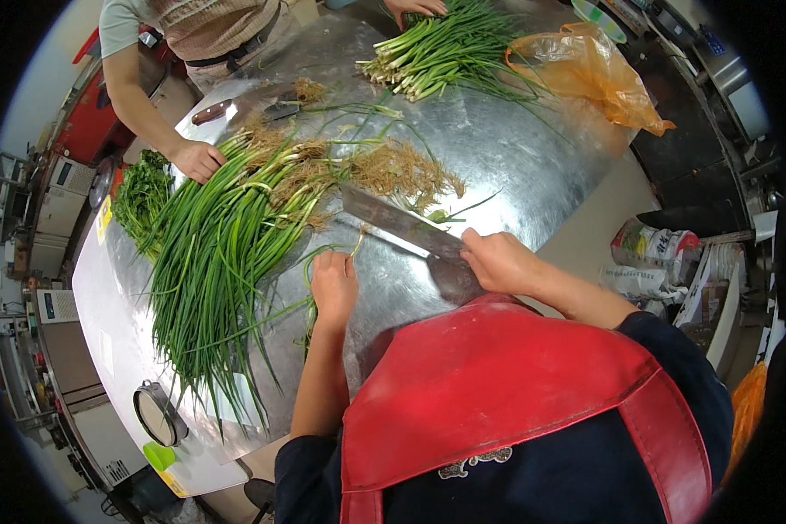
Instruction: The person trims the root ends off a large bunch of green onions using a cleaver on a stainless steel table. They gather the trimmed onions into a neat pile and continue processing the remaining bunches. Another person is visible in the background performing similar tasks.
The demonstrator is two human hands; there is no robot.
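Observation:
My right hand (501, 261) grips a wide-bladed cleaver (406, 223), its blade reaching left over the metal tabletop (393, 278). Between the fingers of my left hand (334, 281) is a thin green onion (357, 243), its rooted end sticking up towards the blade. To the left lies a large heap of green onions (216, 242), roots pointing away from me and leaves trailing towards the near edge. Trimmed brown roots (399, 171) are piled just beyond the cleaver.
A co-worker's hand (200, 160) touches the heap; the other (419, 8) rests by a second onion bundle (445, 52). A wooden-handled knife (213, 112) lies at the far side. Around are an orange plastic bag (589, 72), leafy herbs (144, 196), a round container (159, 414) and a green cup (159, 456).

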